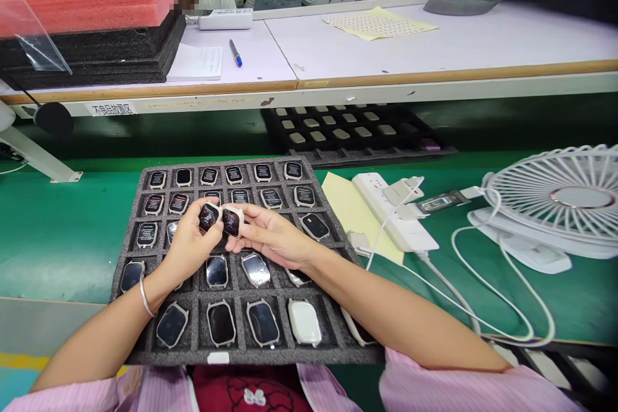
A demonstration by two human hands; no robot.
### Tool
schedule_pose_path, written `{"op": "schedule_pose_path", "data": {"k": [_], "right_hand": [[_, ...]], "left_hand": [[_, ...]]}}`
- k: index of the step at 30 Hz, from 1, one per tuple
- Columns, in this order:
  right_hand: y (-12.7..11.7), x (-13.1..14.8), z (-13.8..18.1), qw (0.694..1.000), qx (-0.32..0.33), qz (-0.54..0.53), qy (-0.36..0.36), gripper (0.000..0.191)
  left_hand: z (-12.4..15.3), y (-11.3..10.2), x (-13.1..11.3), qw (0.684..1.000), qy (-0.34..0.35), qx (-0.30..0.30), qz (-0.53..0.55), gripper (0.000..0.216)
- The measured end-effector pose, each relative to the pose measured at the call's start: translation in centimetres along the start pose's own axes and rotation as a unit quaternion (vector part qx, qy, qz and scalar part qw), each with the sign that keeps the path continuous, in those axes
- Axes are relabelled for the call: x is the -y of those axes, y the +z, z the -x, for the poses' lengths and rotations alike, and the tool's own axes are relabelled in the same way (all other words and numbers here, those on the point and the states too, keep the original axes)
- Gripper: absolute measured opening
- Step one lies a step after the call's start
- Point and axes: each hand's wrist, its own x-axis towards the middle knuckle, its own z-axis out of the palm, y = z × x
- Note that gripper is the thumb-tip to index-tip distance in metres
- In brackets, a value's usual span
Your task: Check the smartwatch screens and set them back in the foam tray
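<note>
Above the middle of a dark foam tray [196,357], my left hand [190,238] grips one smartwatch case [209,216] between thumb and fingers. Close beside it, my right hand [270,232] pinches a second smartwatch case [232,221]. Both dark faces tilt up toward me, and the two cases seem to touch or nearly touch. Several more watch cases lie in the tray's compartments; the far rows show lit text, the near rows have dark screens. One white-backed case [304,322] lies in the near row. My hands and forearms hide some compartments.
Right of the tray are a power strip [386,206] with plugs and cables, a yellow sheet [338,196] and a white fan [574,199]. Another foam tray [347,129] sits under the raised shelf [434,51]. Stacked foam [96,19] stands at upper left. People are in the background.
</note>
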Motion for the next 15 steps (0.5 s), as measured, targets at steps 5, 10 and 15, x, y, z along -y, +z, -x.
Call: {"op": "schedule_pose_path", "data": {"k": [5,10,15], "right_hand": [[0.01,-0.07,-0.07,1.0,0.002,-0.01,-0.004,0.052],[0.12,0.01,-0.09,1.0,-0.013,-0.018,-0.003,0.049],[0.1,0.02,-0.08,1.0,-0.016,-0.011,-0.003,0.05]], "left_hand": [[-0.02,-0.02,0.07,1.0,0.0,0.006,0.005,0.047],[-0.02,0.05,0.07,1.0,-0.003,0.002,0.015,0.047],[-0.13,0.08,0.0,1.0,-0.001,0.003,0.022,0.047]]}}
